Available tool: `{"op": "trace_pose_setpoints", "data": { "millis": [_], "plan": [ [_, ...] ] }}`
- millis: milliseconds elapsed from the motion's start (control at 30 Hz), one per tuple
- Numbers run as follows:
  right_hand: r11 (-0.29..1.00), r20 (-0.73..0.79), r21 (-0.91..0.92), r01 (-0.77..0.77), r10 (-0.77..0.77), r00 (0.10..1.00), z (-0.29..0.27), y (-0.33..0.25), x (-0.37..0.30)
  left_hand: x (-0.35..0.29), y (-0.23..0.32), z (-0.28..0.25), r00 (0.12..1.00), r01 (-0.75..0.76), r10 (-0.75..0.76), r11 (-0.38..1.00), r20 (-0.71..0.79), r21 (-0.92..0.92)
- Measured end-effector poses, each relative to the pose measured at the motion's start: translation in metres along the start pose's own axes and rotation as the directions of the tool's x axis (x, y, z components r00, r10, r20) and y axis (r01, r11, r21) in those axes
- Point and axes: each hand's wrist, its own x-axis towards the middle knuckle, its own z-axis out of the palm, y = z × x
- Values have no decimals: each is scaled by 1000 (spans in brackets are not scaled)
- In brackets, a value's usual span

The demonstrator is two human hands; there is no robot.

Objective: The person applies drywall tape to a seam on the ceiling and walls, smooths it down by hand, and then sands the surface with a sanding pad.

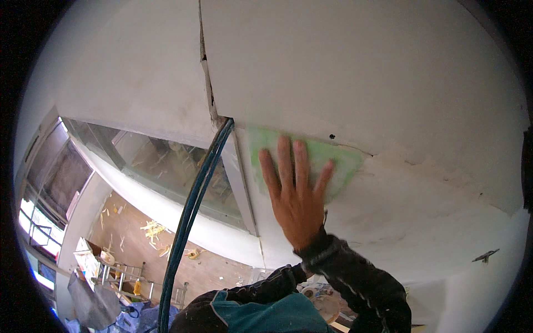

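Right of the blue cables (176, 250), the right hand (295, 205), fingers splayed, lies flat over the green patch (347, 165), whose long side runs away from the cables; the left hand is hidden.

sheet (347, 168) — right of cables (196, 194), behind fingers (285, 161)

Your garment (194, 315) combines black fabric with a teal panel (272, 314), edged in pale piping (218, 314). Your sleeves (363, 280) are black, creased and pale-flecked; your right hand (296, 202) is bare.
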Motion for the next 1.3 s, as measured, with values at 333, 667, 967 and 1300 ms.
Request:
{"op": "trace_pose_setpoints", "data": {
  "millis": [333,667,967,1300],
  "plan": [
    [997,75,-43,-71,74,994,-39,26,-6,-11,3,26,995,-89,97,970,-27,228],
    [957,227,-3,-291,284,932,-96,56,-36,-16,-8,40,998,53,-43,939,-35,340],
    [959,410,134,-250,176,895,-85,57,-85,-8,-12,46,993,116,-115,925,-22,361],
    [956,193,-196,-216,254,948,-64,119,-99,-10,-21,56,982,164,-187,921,31,354]
  ]
}}
